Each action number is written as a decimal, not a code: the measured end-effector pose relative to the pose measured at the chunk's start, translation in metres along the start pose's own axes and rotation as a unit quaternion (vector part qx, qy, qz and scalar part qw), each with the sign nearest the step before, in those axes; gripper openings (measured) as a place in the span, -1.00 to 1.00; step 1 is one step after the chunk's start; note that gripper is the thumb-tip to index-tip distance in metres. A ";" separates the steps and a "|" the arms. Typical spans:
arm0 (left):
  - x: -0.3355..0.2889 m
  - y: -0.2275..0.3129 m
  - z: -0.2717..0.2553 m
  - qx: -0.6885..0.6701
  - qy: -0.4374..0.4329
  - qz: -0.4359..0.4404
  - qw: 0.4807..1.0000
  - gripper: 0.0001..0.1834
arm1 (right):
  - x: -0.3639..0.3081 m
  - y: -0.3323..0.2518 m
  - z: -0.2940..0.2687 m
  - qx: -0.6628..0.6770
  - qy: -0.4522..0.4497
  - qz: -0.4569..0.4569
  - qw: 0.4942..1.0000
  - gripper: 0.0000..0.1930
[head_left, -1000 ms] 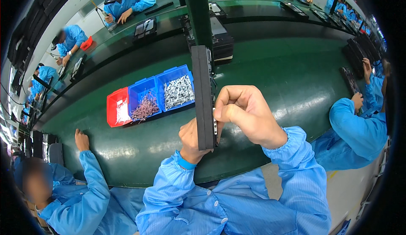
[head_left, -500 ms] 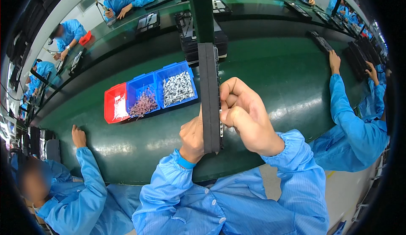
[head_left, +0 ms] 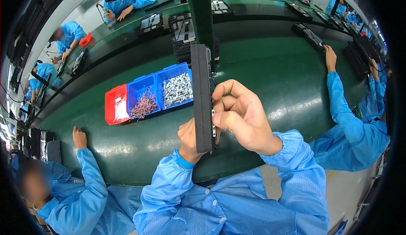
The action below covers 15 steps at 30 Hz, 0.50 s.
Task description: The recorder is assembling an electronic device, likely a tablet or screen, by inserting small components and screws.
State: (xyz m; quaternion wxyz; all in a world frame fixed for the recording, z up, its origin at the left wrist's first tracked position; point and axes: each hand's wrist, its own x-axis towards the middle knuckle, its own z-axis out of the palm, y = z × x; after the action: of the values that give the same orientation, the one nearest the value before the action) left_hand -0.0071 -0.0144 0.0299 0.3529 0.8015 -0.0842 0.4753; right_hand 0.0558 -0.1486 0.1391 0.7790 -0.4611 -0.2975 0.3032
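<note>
Your left hand (head_left: 189, 135), with a blue wristband (head_left: 185, 163) at the cuff, grasps the lower part of a black rectangular device casing (head_left: 202, 99); the casing covers most of its fingers. The casing stands on edge between your hands, its plain side toward the left and its fitted side toward your right hand (head_left: 244, 118). This stance appears chosen to steady the casing with one hand and expose the fitted side to the other.

Your right hand is curled, thumb tip at a pale strip (head_left: 213, 124) on that side; whether it pinches a small part cannot be told.

Beyond your left hand, three open bins stand in a row, seemingly to keep small parts sorted within reach: a red bin (head_left: 109, 107) of white pieces, a blue bin (head_left: 138, 83) of reddish wire-like pieces, and a second blue bin (head_left: 169, 72) of silvery pieces.

Farther off, past the casing, black units are stacked (head_left: 179, 45) beside a green post (head_left: 201, 19). Well to the right of your right hand, a co-worker's hand (head_left: 331, 58) touches another black unit (head_left: 308, 36).
</note>
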 end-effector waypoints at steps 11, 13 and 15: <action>-0.001 0.006 -0.004 0.013 -0.012 -0.015 1.000 -0.66 | 0.002 -0.004 0.000 0.001 0.009 0.020 1.000 -0.76; -0.001 0.007 -0.006 0.032 -0.014 -0.010 0.999 -0.61 | 0.002 -0.004 -0.001 -0.001 0.005 0.024 1.000 -0.76; 0.001 0.008 -0.009 0.032 -0.026 -0.003 0.999 -0.59 | 0.003 -0.006 -0.001 0.000 -0.002 0.034 0.999 -0.78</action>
State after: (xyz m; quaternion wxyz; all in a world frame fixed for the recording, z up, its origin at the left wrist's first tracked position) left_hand -0.0167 -0.0142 0.0377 0.3266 0.8244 -0.0757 0.4560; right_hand 0.0597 -0.1494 0.1445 0.7674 -0.4708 -0.2831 0.3306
